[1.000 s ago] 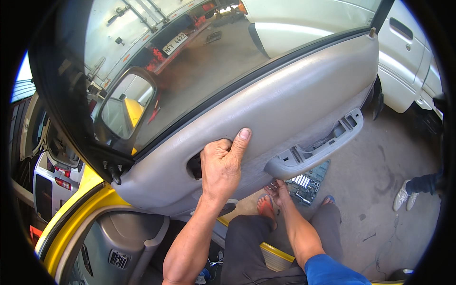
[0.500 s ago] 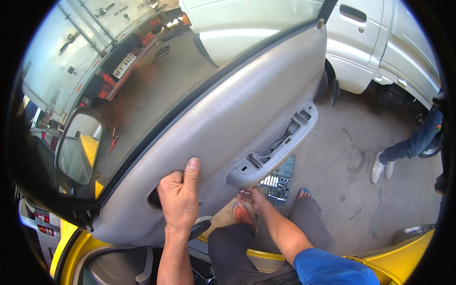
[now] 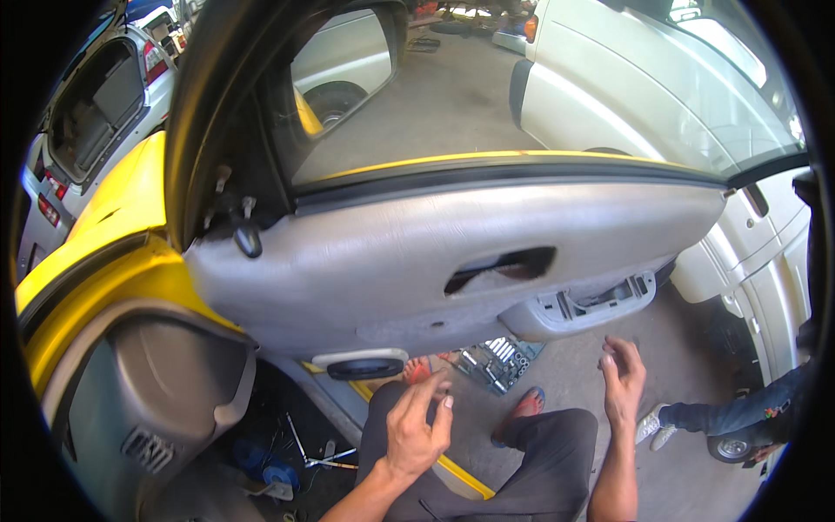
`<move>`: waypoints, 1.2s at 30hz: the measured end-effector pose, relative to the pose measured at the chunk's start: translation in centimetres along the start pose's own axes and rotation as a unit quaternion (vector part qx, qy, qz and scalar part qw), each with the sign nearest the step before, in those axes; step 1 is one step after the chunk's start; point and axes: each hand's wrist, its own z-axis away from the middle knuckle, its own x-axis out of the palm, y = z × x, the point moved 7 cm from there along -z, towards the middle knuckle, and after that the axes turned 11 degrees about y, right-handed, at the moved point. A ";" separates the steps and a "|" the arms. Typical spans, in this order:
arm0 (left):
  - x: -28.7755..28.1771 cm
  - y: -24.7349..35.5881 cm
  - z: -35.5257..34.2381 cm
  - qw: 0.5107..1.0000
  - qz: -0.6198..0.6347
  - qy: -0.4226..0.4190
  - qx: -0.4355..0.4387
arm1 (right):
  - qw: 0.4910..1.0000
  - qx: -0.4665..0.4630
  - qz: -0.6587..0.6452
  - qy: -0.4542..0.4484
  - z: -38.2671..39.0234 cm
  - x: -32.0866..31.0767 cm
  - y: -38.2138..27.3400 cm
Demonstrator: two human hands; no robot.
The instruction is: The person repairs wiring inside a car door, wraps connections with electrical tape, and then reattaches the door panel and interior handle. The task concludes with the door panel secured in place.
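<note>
A grey car door panel (image 3: 391, 230) spans the middle, with an oblong handle opening (image 3: 500, 270) and a light grey armrest (image 3: 557, 319) whose top recess is uncovered. My left hand (image 3: 417, 428) is in front of the panel's lower edge, not touching it. Its fingers are loosely bent with the thumb apart, and I make out nothing held. Below the armrest's right end is my right hand (image 3: 621, 383), raised in the air, fingers curved and apart, holding nothing visible. An oval speaker (image 3: 365, 368) sits low on the door, left of my left hand.
A socket tool case (image 3: 500, 364) lies on the ground beneath the door, near my sandalled feet. Wrenches (image 3: 304, 448) lie on the car floor at left. A person in jeans (image 3: 739, 420) stands at right. A white vehicle (image 3: 635, 96) is parked beyond the door.
My left hand has let go of the panel's handle opening. My right hand has come out from under the armrest and moved right. The view has turned toward the left.
</note>
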 end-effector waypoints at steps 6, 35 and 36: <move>1.7 7.8 -7.3 0.960 -0.068 -0.073 0.262 | 0.886 -0.408 0.162 -0.147 0.8 5.4 -21.3; 10.4 9.3 -15.8 0.870 -0.229 -0.433 0.057 | 0.867 -0.423 0.117 -0.236 -1.6 10.3 -22.1; 10.8 9.1 -16.0 0.851 -0.265 -0.449 0.065 | 0.866 -0.415 0.128 -0.247 -1.7 10.4 -22.1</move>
